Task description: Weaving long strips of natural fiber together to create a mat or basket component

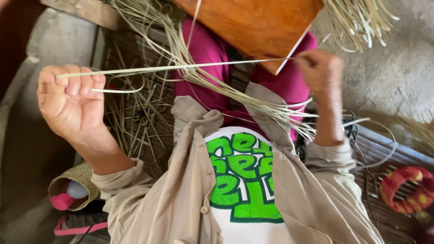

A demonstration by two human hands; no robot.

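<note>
The view looks straight down the person's front, so the picture is turned about: the hand at the picture's left, which I take for the right hand [70, 101], is curled into a fist with its fingers [77, 83] folded tight together over the end of a long pale reed strip [181, 68]. The strip runs taut and nearly level across to the left hand [318, 72], whose fingers are bunched closed on its other end, just beside the lower corner of an orange wooden board [253, 25] that rests over the lap in pink trousers [212, 54]. A loose bundle of reed strips [235, 95] fans across the lap beneath the taut strip, and more cuttings lie scattered on the dark slatted floor [135, 117]. Near the right elbow sits a small woven basket [86, 174] holding a pink bottle [61, 201]. At the far side, well apart, lies a red and yellow woven ring [404, 187]
</note>
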